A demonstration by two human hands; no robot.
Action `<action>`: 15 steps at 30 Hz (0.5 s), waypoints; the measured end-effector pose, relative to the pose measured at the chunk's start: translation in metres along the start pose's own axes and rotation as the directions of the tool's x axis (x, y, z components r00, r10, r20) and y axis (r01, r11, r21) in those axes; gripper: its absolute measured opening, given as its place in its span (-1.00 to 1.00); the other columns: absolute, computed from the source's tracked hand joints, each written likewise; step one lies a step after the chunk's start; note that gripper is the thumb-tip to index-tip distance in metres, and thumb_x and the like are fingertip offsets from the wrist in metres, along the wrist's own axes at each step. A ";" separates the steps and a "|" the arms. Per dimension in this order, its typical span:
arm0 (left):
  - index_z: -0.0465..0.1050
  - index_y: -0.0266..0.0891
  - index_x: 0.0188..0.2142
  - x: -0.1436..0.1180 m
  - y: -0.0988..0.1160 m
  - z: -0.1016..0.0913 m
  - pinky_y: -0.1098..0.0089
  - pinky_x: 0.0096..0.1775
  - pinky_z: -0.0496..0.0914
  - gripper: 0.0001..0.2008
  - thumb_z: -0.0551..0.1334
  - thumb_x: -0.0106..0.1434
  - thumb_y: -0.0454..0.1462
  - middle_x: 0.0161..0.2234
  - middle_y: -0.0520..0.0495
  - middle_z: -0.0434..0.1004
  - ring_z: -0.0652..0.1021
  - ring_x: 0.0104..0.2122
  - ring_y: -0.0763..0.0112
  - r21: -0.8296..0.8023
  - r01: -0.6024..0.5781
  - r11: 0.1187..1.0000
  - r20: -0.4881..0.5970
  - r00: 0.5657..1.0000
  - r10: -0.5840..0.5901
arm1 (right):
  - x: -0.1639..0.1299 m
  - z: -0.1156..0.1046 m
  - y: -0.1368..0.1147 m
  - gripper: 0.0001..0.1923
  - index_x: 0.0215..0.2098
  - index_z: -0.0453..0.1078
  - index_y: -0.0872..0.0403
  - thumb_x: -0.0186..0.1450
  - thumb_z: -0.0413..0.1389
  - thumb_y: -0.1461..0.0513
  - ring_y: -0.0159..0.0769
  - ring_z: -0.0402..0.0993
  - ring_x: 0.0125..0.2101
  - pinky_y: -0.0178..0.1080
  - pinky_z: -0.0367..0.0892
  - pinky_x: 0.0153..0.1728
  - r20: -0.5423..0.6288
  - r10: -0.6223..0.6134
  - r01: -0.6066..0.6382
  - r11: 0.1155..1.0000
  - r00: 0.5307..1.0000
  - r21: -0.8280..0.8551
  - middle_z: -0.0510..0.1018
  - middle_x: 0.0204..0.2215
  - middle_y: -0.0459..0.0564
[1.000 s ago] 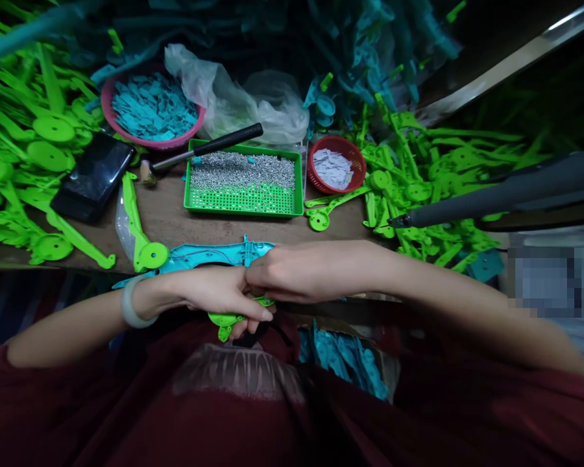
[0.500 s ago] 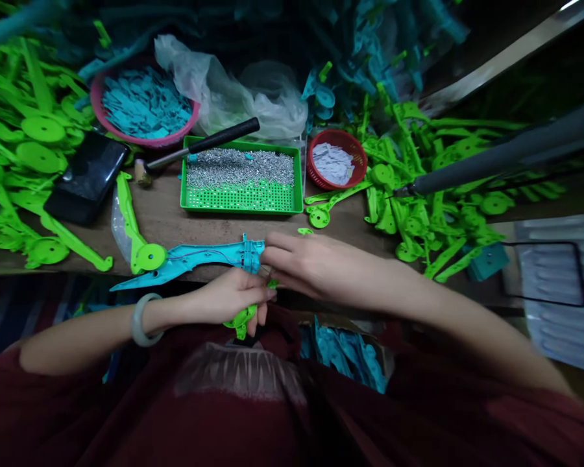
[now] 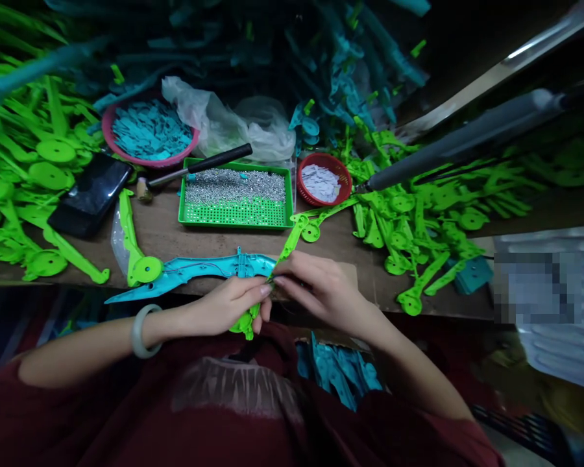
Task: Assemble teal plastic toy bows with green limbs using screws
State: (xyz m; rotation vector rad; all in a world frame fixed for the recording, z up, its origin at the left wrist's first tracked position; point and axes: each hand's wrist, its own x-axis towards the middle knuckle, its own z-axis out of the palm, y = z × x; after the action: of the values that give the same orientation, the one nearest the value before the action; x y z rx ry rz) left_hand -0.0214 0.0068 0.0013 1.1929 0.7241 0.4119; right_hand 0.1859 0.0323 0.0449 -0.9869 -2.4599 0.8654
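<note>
My left hand (image 3: 246, 297) is closed around a bright green plastic part (image 3: 291, 243). Its long arm slants up to the right past my fingers, and its wider end (image 3: 246, 324) sticks out below them. My right hand (image 3: 324, 279) is closed too, its thumb and fingertips pinched beside the green arm, close to my left thumb. What lies in that pinch is too small to make out. Just behind my hands, a curved blue plastic shell (image 3: 194, 267) with a thin wire along it lies at the table's front edge. Another green part (image 3: 146, 269) rests by its left half.
A green tray (image 3: 233, 225) of small metal screws stands behind, with a hammer (image 3: 214, 155) across its corner. Nearby are a pink basin (image 3: 150, 159) of blue pieces, a red basket (image 3: 324, 159) and a phone (image 3: 90, 194). Green parts pile both sides; a grey power screwdriver (image 3: 457, 143) hangs right.
My right hand has drawn down and back, uncovering the green part's arm. My left hand keeps its hold. The whole view has shifted slightly.
</note>
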 end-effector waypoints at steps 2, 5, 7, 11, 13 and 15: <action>0.41 -0.25 -0.40 0.001 -0.003 0.000 0.45 -0.26 0.36 -0.54 -0.04 0.47 -0.04 -0.55 0.00 0.50 0.49 -0.50 0.47 -0.005 0.016 1.000 -0.091 0.996 -0.016 | -0.004 0.002 0.001 -0.88 -0.11 0.36 0.08 0.41 0.05 0.25 -0.29 0.45 -0.24 -0.27 0.38 -0.28 -0.108 0.036 -0.044 0.996 0.993 -0.074 0.46 -0.22 0.06; 0.47 -0.27 -0.36 0.007 -0.009 -0.003 0.44 -0.28 0.36 -0.57 0.02 0.44 -0.05 -0.52 -0.02 0.54 0.50 -0.48 0.46 -0.002 0.004 1.000 -0.262 0.965 -0.005 | -0.013 0.005 0.002 -0.76 -0.01 0.32 0.12 0.38 0.10 0.23 -0.22 0.47 -0.21 -0.21 0.42 -0.28 -0.311 0.134 -0.205 0.956 0.941 -0.211 0.42 -0.11 0.17; 0.52 -0.28 -0.28 0.011 -0.010 -0.007 0.44 -0.23 0.37 -0.62 0.07 0.43 -0.06 -0.45 -0.04 0.57 0.53 -0.39 0.45 -0.025 -0.058 0.998 -0.310 0.950 0.047 | -0.020 0.006 0.001 -0.84 -0.07 0.36 0.12 0.39 0.07 0.27 -0.26 0.48 -0.29 -0.24 0.40 -0.31 -0.322 0.154 -0.230 0.950 0.934 -0.212 0.47 -0.25 0.08; 0.52 -0.32 -0.24 0.017 -0.002 -0.014 0.46 -0.31 0.37 -0.65 0.18 0.35 -0.05 -0.47 -0.03 0.51 0.50 -0.43 0.47 -0.285 -0.143 0.948 -0.298 0.953 0.054 | -0.034 0.015 0.005 -0.82 -0.16 0.46 0.08 0.42 0.02 0.26 -0.33 0.49 -0.37 -0.30 0.38 -0.33 -0.358 0.230 -0.255 0.967 0.905 -0.025 0.55 -0.37 0.00; 0.51 -0.35 -0.23 0.017 0.005 -0.014 0.46 -0.36 0.36 -0.65 0.21 0.32 -0.06 -0.51 -0.01 0.47 0.48 -0.48 0.48 -0.428 -0.131 0.894 -0.259 0.966 0.018 | -0.040 0.026 0.012 -0.76 -0.16 0.52 0.09 0.43 0.01 0.21 -0.32 0.50 -0.42 -0.30 0.38 -0.39 -0.339 0.335 -0.309 0.942 0.879 0.129 0.58 -0.40 0.00; 0.48 -0.35 -0.18 0.016 0.009 -0.012 0.47 -0.38 0.36 -0.67 0.22 0.32 -0.08 -0.50 0.00 0.45 0.47 -0.49 0.50 -0.491 -0.144 0.859 -0.251 0.968 0.018 | -0.044 0.037 0.019 -0.69 -0.13 0.56 0.10 0.43 0.00 0.16 -0.32 0.45 -0.52 -0.30 0.35 -0.47 -0.249 0.415 -0.356 0.901 0.875 0.248 0.56 -0.51 -0.04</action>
State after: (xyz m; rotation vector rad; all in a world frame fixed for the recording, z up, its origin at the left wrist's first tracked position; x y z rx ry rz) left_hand -0.0178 0.0290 0.0028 0.6786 0.7128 0.7772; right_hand 0.2063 -0.0032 0.0007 -1.4483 -1.9131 0.9753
